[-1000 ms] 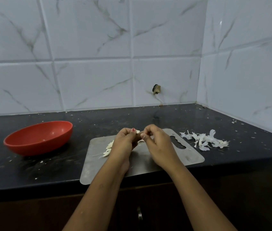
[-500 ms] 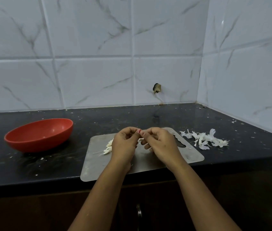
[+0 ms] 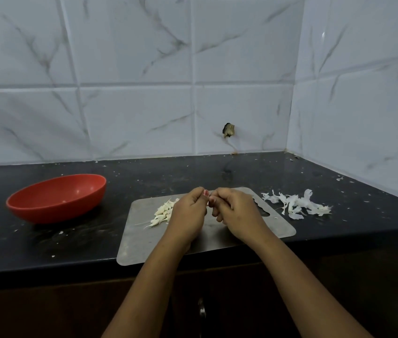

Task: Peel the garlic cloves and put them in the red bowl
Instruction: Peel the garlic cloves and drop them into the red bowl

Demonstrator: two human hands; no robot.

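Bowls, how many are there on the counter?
1. The red bowl sits on the dark counter, left of the metal board and apart from it. Nothing here could hide another.

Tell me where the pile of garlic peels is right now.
In the head view, the garlic peels lie on the black counter at the right, just past the right edge of the steel board.
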